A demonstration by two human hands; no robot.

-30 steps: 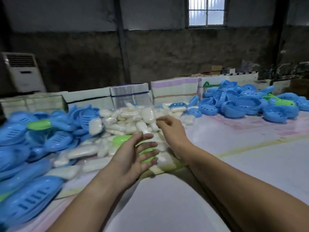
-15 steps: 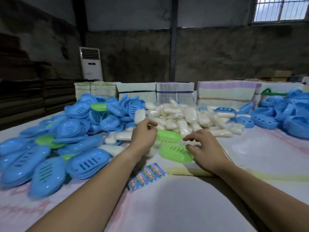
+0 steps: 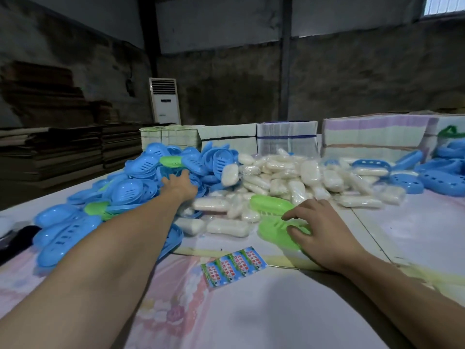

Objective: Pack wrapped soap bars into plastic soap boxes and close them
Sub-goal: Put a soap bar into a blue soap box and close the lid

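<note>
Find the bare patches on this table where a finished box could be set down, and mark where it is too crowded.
Free: near table between the forearms, below the label strip; also right of the right hand. Crowded: blue box pile and soap pile.

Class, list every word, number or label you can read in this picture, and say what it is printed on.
Strip of colourful labels on the table: printed characters, too blurred to read.
Air conditioner: small dark panel, unreadable.
Stacked bundles behind the soap bars: no legible print.
</note>
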